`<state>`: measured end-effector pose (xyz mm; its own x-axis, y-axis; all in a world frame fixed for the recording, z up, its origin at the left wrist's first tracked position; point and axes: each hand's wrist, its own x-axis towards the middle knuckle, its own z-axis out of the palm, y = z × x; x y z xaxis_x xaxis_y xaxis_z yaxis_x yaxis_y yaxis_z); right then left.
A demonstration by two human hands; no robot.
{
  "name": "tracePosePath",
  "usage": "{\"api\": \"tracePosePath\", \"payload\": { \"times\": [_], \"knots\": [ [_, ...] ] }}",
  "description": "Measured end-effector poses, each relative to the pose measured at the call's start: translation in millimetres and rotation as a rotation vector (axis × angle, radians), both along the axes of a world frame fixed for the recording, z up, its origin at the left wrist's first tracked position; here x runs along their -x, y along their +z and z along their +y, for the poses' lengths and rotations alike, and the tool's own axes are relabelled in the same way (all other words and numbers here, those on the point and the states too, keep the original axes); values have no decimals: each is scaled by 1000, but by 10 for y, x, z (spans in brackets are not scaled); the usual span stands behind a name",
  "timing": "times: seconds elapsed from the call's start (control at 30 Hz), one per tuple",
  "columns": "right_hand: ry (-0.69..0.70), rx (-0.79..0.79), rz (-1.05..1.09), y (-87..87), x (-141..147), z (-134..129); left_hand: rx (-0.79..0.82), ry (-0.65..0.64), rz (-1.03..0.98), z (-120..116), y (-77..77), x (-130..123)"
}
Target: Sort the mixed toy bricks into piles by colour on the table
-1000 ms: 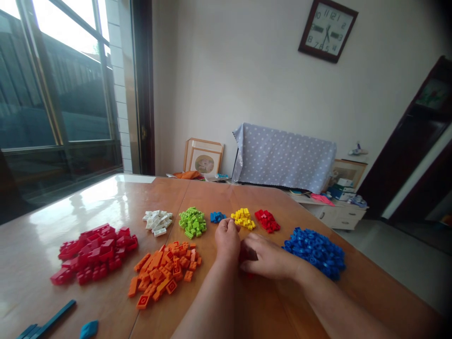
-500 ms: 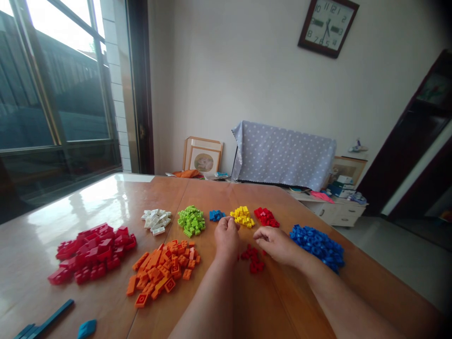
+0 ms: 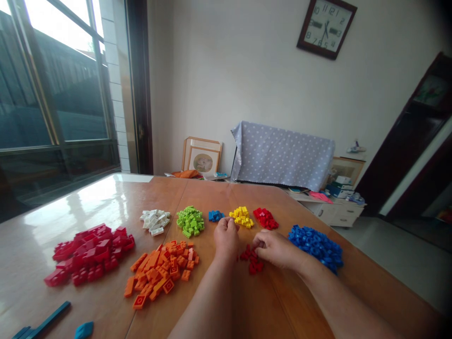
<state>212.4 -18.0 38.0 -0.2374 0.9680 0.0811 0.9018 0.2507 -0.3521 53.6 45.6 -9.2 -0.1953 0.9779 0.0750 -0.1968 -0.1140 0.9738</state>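
Note:
My left hand (image 3: 226,235) is held above the table with its fingers curled closed, just in front of the yellow bricks (image 3: 241,216). Whatever those fingers hold is hidden. My right hand (image 3: 273,247) reaches down to a small loose group of dark red toy bricks (image 3: 255,267), its thumb and fingers pinched on a red brick at the group's right edge. Part of this group is covered by the hand. Behind my hands are a small blue pile (image 3: 215,216) and a bright red pile (image 3: 265,219).
On the wooden table (image 3: 197,310) lie a big blue pile (image 3: 316,247) at right, orange bricks (image 3: 162,270), crimson bricks (image 3: 92,254), lime-green bricks (image 3: 190,221) and white bricks (image 3: 155,221). Teal pieces (image 3: 84,330) lie at the near left.
My right hand has moved down and toward me, from above the dark red bricks onto them. The left hand stays in nearly the same place, still curled.

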Motion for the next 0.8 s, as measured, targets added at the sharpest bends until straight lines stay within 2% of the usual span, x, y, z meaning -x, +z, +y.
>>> {"api": "tracePosePath", "payload": {
  "times": [0.1,0.2,0.3,0.4,0.5,0.63,0.8],
  "knots": [
    [14,-32,16,-37,5,-9,-1,-1,8,-9,6,3],
    [4,-52,124,-70,-52,82,2,-7,-1,-24,19,10],
    [-90,-129,203,-23,-213,304,4,-12,3,-32,26,15],
    [-274,-176,163,71,-446,573,9,-16,29,-31,23,17],
    [-381,-183,124,101,-668,778,19,-17,43,-24,15,19],
    [-458,-154,95,10,-851,903,12,-11,46,-10,1,19],
    [-486,-172,129,-77,-935,921,11,-19,63,-11,2,15]
  ]
}}
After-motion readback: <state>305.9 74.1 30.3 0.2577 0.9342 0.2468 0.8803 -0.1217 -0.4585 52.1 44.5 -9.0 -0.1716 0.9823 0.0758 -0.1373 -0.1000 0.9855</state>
